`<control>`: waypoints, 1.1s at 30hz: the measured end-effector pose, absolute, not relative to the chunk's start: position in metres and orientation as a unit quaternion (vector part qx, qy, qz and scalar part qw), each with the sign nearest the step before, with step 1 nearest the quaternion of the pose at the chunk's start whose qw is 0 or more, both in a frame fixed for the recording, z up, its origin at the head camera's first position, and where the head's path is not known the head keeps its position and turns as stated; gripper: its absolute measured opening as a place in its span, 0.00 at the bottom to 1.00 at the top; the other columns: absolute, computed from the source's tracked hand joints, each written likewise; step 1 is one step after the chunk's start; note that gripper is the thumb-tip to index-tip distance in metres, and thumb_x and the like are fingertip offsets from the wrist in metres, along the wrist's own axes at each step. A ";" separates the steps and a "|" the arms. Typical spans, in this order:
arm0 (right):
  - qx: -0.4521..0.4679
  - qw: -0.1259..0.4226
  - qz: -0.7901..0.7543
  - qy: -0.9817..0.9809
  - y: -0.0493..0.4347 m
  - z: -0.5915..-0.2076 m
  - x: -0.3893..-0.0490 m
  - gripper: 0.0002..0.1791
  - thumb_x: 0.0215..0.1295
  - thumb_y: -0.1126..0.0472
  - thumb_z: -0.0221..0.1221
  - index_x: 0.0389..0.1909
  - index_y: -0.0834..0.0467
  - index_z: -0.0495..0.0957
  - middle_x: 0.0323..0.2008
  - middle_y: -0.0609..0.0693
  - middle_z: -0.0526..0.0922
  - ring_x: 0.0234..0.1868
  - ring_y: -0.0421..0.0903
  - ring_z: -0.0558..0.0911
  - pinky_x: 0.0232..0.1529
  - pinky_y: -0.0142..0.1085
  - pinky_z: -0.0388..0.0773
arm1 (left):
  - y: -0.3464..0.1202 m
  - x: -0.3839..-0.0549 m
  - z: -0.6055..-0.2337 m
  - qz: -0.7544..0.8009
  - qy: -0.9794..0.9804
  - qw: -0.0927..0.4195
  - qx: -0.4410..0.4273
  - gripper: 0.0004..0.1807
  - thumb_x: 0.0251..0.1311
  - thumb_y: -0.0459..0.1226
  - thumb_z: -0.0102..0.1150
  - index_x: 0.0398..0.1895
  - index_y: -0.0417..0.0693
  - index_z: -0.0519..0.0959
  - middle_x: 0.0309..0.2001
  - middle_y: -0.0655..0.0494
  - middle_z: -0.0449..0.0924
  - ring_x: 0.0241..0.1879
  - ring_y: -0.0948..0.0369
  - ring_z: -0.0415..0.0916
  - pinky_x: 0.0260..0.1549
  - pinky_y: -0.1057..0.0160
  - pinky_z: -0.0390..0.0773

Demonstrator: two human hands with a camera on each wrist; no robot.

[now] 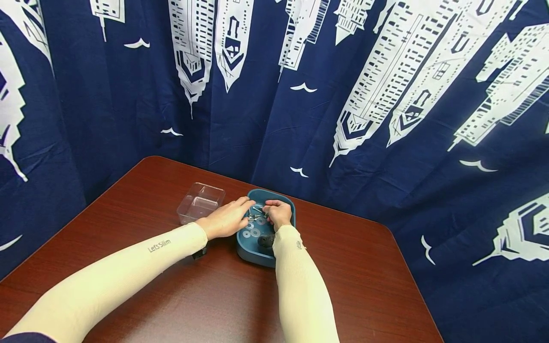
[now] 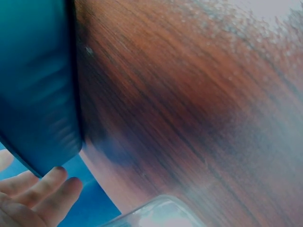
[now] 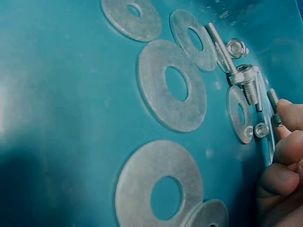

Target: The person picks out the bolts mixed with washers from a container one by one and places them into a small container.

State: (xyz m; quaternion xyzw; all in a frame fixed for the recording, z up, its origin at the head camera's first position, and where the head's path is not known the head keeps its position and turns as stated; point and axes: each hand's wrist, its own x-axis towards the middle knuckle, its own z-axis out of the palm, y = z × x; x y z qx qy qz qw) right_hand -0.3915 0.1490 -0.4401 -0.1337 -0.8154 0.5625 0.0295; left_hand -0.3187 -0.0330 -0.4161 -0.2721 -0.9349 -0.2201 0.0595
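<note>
A blue tray (image 1: pixel 257 256) stands near the table's far edge in the head view. Inside lie flat metal washers (image 3: pixel 173 85) and several bolts (image 3: pixel 220 47), bunched along one side. My right hand (image 1: pixel 279 213) reaches into the tray; in the right wrist view its thumb and finger pinch a short socket-head bolt (image 3: pixel 272 98). My left hand (image 1: pixel 227 219) lies across the tray's left rim, its fingers extended over the inside. From the left wrist, the left fingers (image 2: pixel 59 194) show loosely extended by the tray's corner; their tips' contact is unclear.
A clear plastic box (image 1: pixel 188 209) with compartments stands left of the tray. A dark object (image 1: pixel 266 240) lies in the tray's near part. The brown table (image 1: pixel 206 286) reaches a blue patterned curtain (image 1: pixel 257 119) behind it.
</note>
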 end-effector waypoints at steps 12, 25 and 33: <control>-0.111 0.034 0.552 -0.826 0.152 -0.433 -0.391 0.12 0.56 0.71 0.68 0.42 0.59 0.87 0.27 0.50 0.86 0.13 0.42 0.69 0.15 0.31 0.65 | -0.033 -0.321 -0.414 -0.195 -0.935 0.081 -0.285 0.31 0.68 0.39 0.58 0.73 0.40 0.66 0.69 0.41 0.67 0.63 0.45 0.72 0.66 0.49 0.71; -0.056 0.044 0.559 -0.826 0.154 -0.420 -0.388 0.11 0.58 0.69 0.67 0.42 0.58 0.87 0.30 0.50 0.86 0.13 0.42 0.68 0.20 0.36 0.70 | -0.034 -0.317 -0.410 -0.182 -0.937 0.078 -0.288 0.32 0.66 0.40 0.60 0.72 0.40 0.66 0.67 0.42 0.69 0.64 0.46 0.70 0.66 0.50 0.71; -0.032 0.063 0.566 -0.821 0.149 -0.405 -0.389 0.11 0.57 0.70 0.67 0.43 0.62 0.87 0.29 0.52 0.87 0.11 0.41 0.67 0.19 0.36 0.71 | -0.038 -0.321 -0.407 -0.176 -0.937 0.075 -0.292 0.35 0.67 0.44 0.60 0.74 0.40 0.64 0.68 0.41 0.69 0.69 0.45 0.64 0.68 0.49 0.68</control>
